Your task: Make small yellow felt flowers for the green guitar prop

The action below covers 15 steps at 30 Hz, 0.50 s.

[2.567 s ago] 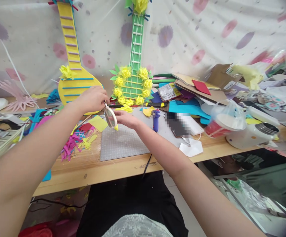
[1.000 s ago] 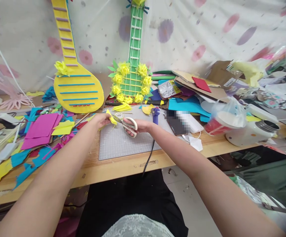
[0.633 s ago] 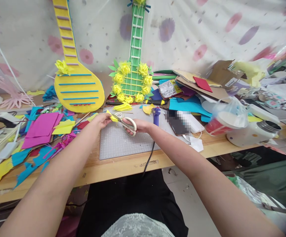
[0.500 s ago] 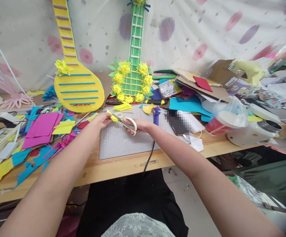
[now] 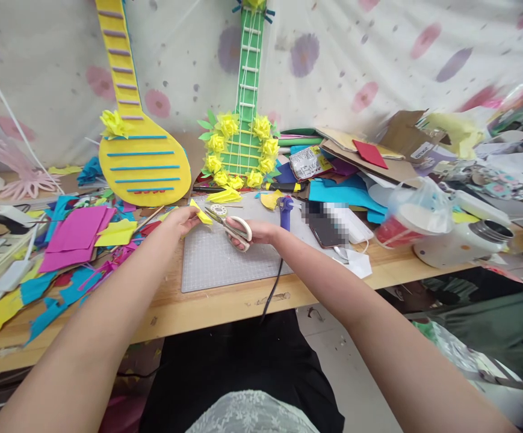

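Note:
My left hand pinches a small piece of yellow crepe paper above the back left of the grey cutting mat. Opposite it, my right hand is closed around the cream handles of a pair of scissors, fingers through the loops. The blades point left, close to the paper's edge; whether they touch it I cannot tell. Behind the blades lies a white tape-like roll. More folded yellow paper rests at the mat's far edge, and a purple glue gun is right of my right hand.
A yellow paper lute and a green one with yellow flowers lean at the back. Magenta sheets and scraps cover the left. A phone, a bagged cup and a white jar stand right.
The scissors have drawn back slightly to the right, away from the yellow paper. The paper has tilted and shifted a little left in my left hand.

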Available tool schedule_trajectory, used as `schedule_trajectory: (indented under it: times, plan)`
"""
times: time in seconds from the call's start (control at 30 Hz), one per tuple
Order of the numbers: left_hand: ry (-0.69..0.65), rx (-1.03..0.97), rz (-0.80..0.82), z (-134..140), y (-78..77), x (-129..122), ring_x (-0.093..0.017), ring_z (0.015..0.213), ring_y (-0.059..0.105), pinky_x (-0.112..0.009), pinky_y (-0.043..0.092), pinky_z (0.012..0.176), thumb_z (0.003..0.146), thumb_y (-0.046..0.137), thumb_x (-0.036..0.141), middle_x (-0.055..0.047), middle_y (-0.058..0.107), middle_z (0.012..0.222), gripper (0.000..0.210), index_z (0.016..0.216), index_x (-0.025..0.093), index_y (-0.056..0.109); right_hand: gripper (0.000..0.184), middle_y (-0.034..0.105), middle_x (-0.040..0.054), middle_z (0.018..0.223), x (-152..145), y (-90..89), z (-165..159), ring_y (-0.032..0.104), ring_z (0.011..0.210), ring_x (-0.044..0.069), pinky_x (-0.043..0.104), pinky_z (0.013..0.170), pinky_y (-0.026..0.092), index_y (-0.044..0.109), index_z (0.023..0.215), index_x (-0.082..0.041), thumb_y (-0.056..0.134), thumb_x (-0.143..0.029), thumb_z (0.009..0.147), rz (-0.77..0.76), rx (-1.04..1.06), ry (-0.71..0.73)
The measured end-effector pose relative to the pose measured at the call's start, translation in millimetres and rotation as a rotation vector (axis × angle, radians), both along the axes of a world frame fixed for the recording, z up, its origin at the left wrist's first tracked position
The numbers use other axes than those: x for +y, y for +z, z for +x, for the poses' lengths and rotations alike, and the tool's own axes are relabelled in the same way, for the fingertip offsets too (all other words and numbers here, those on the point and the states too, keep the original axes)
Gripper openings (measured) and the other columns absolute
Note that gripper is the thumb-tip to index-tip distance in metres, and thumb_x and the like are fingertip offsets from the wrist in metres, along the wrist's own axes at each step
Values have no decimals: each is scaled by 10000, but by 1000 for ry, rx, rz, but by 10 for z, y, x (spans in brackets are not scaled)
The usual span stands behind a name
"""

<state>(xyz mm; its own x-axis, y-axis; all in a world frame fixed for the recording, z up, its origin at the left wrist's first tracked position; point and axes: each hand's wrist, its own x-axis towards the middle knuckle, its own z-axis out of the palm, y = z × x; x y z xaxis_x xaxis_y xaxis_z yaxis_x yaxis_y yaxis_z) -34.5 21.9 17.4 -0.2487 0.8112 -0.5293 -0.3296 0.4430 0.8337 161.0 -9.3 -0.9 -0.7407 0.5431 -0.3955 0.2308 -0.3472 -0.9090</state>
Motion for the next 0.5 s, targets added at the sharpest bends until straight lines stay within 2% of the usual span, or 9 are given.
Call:
schedule_trajectory:
  times: [0.2, 0.4, 0.5]
  plan:
    - [89, 21, 49, -302, 60, 28, -83, 527, 565, -176, 527, 537, 660, 487, -94, 13, 550, 591, 263, 756, 145, 544, 510, 532, -12, 562, 1, 71, -3, 509, 440, 75, 167, 376, 344, 458, 739, -156, 430, -660, 811, -9, -94, 25]
    - [-17, -21, 3, -436, 76, -11, -125, 568, 594, -272, 572, 574, 698, 486, -53, -29, 560, 644, 201, 730, 138, 538, 619, 572, 27, 573, 54, 38, -23, 557, 476, 105, 174, 371, 356, 510, 747, -128, 270, -692, 841, -124, -86, 199]
    - [19, -63, 7, -435, 74, -21, -145, 573, 600, -322, 582, 579, 694, 498, -55, -41, 557, 654, 200, 733, 136, 541, 652, 577, 32, 576, 90, 5, -36, 567, 473, 110, 163, 330, 302, 539, 774, -113, 235, -686, 852, -111, -114, 251]
